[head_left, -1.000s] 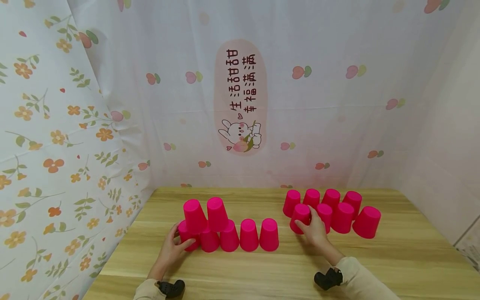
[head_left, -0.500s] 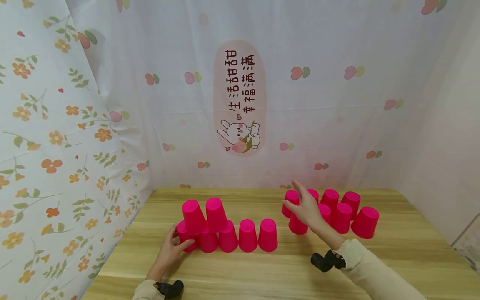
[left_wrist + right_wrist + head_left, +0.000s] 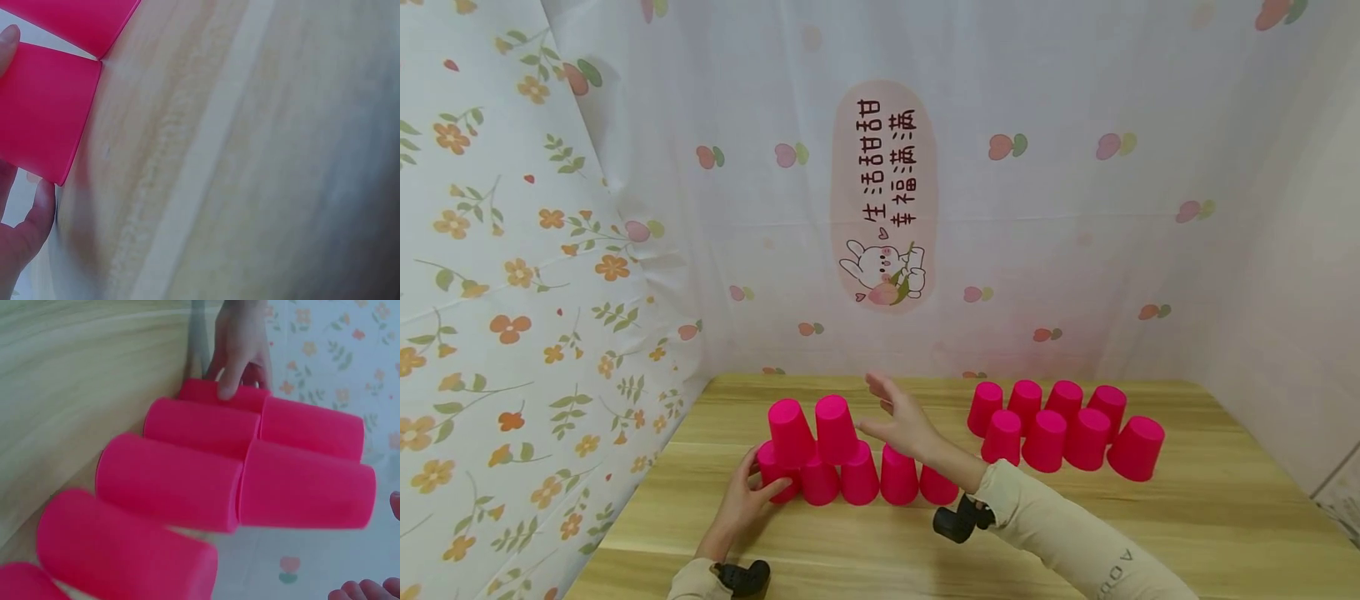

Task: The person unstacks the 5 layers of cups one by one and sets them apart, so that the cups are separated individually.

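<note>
On the left side of the table, several pink cups stand upside down in a row. Two more rest on top at the row's left end, a left upper cup (image 3: 791, 433) and a right upper cup (image 3: 835, 430). My left hand (image 3: 743, 496) holds the leftmost bottom cup (image 3: 47, 109), thumb across its front and fingers around its far side. Over the row's right part is my right hand (image 3: 906, 421), fingers extended and holding nothing. It overlaps the tops of the two right-hand bottom cups in the head view. Its fingertips (image 3: 369, 590) show at the right wrist view's corner.
On the right half of the wooden table (image 3: 1045, 533), several more upside-down pink cups stand in two rows, including a front cup (image 3: 1002, 437) at their left end. A printed cloth (image 3: 1037, 250) hangs behind the table, and a flowered cloth (image 3: 512, 375) at the left.
My right hand has let go of a cup in the right group, risen, and swung left over the left row with nothing in it. My left hand stays at the leftmost cup.
</note>
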A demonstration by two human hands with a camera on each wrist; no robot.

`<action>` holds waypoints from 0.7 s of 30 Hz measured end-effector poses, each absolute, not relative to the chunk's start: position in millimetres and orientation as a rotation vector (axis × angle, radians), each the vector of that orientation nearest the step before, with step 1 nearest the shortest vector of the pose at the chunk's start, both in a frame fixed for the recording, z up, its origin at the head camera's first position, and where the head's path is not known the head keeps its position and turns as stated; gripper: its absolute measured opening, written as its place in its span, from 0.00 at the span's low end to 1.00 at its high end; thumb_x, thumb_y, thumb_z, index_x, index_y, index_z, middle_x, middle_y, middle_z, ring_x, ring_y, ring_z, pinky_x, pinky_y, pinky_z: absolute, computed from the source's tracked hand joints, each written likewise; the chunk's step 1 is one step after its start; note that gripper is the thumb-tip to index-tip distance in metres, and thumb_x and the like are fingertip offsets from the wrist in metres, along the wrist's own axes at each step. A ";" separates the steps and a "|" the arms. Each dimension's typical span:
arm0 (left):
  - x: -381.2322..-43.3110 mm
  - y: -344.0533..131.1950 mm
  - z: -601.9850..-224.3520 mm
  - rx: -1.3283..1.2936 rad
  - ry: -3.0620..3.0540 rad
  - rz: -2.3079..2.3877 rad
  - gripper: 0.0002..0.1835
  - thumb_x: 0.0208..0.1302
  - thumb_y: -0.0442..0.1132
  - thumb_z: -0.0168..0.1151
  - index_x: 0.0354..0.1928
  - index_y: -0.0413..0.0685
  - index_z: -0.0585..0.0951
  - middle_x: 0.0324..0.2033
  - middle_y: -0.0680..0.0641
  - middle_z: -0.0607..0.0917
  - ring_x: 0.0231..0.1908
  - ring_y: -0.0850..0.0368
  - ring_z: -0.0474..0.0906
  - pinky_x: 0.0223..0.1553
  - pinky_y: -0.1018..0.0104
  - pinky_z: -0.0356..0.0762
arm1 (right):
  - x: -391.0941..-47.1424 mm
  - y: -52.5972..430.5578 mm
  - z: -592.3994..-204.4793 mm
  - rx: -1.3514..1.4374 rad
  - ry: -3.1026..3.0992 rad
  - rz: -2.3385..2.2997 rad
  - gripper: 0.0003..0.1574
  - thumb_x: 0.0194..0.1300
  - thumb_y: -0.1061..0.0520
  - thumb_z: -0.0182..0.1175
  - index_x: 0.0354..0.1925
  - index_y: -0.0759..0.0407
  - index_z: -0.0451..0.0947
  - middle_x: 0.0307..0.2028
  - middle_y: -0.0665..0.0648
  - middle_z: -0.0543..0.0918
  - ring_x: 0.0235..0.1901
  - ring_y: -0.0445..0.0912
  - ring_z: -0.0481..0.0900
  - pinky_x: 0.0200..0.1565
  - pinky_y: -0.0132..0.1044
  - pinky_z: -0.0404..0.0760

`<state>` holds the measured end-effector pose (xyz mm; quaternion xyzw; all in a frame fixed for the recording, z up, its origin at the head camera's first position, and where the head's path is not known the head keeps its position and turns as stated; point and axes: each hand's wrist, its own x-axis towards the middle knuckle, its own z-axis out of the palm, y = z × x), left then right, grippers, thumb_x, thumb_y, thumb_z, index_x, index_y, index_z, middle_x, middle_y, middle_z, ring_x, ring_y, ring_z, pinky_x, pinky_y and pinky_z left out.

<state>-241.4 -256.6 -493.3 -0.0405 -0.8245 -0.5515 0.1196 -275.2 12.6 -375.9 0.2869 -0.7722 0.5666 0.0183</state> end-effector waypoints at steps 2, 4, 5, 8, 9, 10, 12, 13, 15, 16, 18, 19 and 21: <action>-241.2 -256.3 -493.1 -0.119 -2.410 -1.615 0.34 0.48 0.32 0.66 0.58 0.38 0.64 0.47 0.39 0.73 0.47 0.46 0.67 0.44 0.58 0.72 | -274.7 2.7 -378.3 0.896 -2.420 1.797 0.42 0.53 0.62 0.63 0.62 0.67 0.55 0.59 0.64 0.64 0.58 0.56 0.62 0.56 0.49 0.61; -241.3 -255.8 -493.0 -0.118 -2.407 -1.617 0.34 0.48 0.32 0.66 0.58 0.37 0.63 0.47 0.38 0.72 0.47 0.45 0.67 0.44 0.58 0.72 | -274.6 -5.3 -381.6 0.888 -2.450 1.828 0.42 0.53 0.60 0.63 0.62 0.66 0.55 0.59 0.64 0.64 0.58 0.56 0.62 0.56 0.49 0.62; -241.4 -255.5 -493.1 -0.116 -2.406 -1.617 0.34 0.48 0.32 0.66 0.58 0.37 0.63 0.47 0.38 0.72 0.47 0.45 0.67 0.44 0.58 0.72 | -275.0 -8.7 -384.3 0.884 -2.460 1.844 0.42 0.53 0.60 0.63 0.62 0.66 0.55 0.59 0.64 0.64 0.58 0.56 0.62 0.56 0.49 0.62; -241.5 -255.5 -492.7 -0.110 -2.405 -1.612 0.34 0.49 0.32 0.66 0.58 0.37 0.63 0.47 0.38 0.72 0.47 0.45 0.67 0.44 0.57 0.72 | -274.8 -16.7 -391.6 0.858 -2.485 1.866 0.42 0.53 0.60 0.63 0.62 0.66 0.55 0.58 0.64 0.65 0.57 0.57 0.62 0.55 0.51 0.62; -241.5 -255.5 -492.5 -0.109 -2.403 -1.612 0.34 0.49 0.32 0.66 0.58 0.37 0.64 0.47 0.38 0.72 0.47 0.45 0.67 0.44 0.57 0.72 | -274.9 -18.7 -394.5 0.847 -2.490 1.867 0.42 0.53 0.59 0.63 0.62 0.66 0.55 0.57 0.64 0.66 0.57 0.57 0.63 0.54 0.52 0.63; -241.4 -255.6 -492.3 -0.105 -2.404 -1.612 0.34 0.48 0.32 0.66 0.58 0.37 0.64 0.47 0.38 0.72 0.47 0.45 0.67 0.44 0.57 0.72 | -274.8 -20.4 -397.3 0.833 -2.496 1.865 0.42 0.52 0.60 0.64 0.62 0.66 0.56 0.56 0.64 0.67 0.56 0.57 0.63 0.54 0.52 0.63; -241.3 -255.7 -492.2 -0.104 -2.406 -1.605 0.34 0.48 0.32 0.66 0.58 0.37 0.64 0.47 0.38 0.73 0.47 0.45 0.68 0.44 0.57 0.72 | -274.6 -22.7 -402.6 0.812 -2.505 1.848 0.42 0.52 0.60 0.64 0.61 0.66 0.57 0.54 0.63 0.69 0.55 0.58 0.64 0.53 0.53 0.64; -241.3 -255.6 -492.1 -0.100 -2.409 -1.604 0.34 0.48 0.32 0.66 0.58 0.37 0.64 0.46 0.39 0.73 0.46 0.46 0.68 0.44 0.57 0.72 | -275.2 -23.7 -405.8 0.801 -2.510 1.844 0.41 0.51 0.60 0.65 0.61 0.65 0.57 0.54 0.63 0.69 0.55 0.58 0.64 0.53 0.52 0.64; -241.0 -255.8 -492.2 -0.091 -2.412 -1.602 0.34 0.48 0.32 0.67 0.58 0.38 0.64 0.46 0.39 0.74 0.46 0.46 0.68 0.44 0.57 0.72 | -275.0 -24.7 -410.3 0.789 -2.513 1.841 0.41 0.51 0.60 0.65 0.60 0.65 0.58 0.53 0.63 0.70 0.55 0.58 0.65 0.53 0.53 0.65; -241.1 -255.7 -492.6 -0.083 -2.414 -1.603 0.34 0.48 0.32 0.67 0.58 0.38 0.64 0.46 0.39 0.74 0.46 0.45 0.68 0.44 0.56 0.72 | -275.1 -24.6 -412.4 0.787 -2.514 1.839 0.41 0.51 0.60 0.65 0.60 0.65 0.58 0.53 0.63 0.70 0.54 0.58 0.65 0.53 0.53 0.65; -241.5 -255.5 -493.1 -0.071 -2.419 -1.606 0.34 0.48 0.32 0.67 0.58 0.38 0.64 0.46 0.39 0.73 0.46 0.45 0.68 0.45 0.55 0.71 | -275.4 -24.5 -415.6 0.786 -2.513 1.846 0.40 0.51 0.60 0.65 0.59 0.66 0.58 0.52 0.63 0.70 0.54 0.58 0.65 0.53 0.52 0.64; -241.5 -255.4 -493.0 -0.066 -2.420 -1.607 0.34 0.48 0.32 0.67 0.58 0.38 0.64 0.46 0.39 0.73 0.47 0.45 0.68 0.45 0.54 0.71 | -275.5 -24.4 -416.8 0.785 -2.511 1.849 0.40 0.51 0.61 0.65 0.59 0.66 0.59 0.52 0.64 0.70 0.54 0.58 0.65 0.53 0.52 0.65; -242.2 -255.4 -492.9 -0.066 -2.420 -1.611 0.34 0.48 0.32 0.67 0.58 0.38 0.64 0.46 0.38 0.73 0.47 0.44 0.68 0.45 0.53 0.71 | -276.2 -23.9 -418.1 0.779 -2.508 1.857 0.40 0.51 0.61 0.65 0.59 0.66 0.59 0.52 0.64 0.70 0.54 0.58 0.66 0.52 0.51 0.66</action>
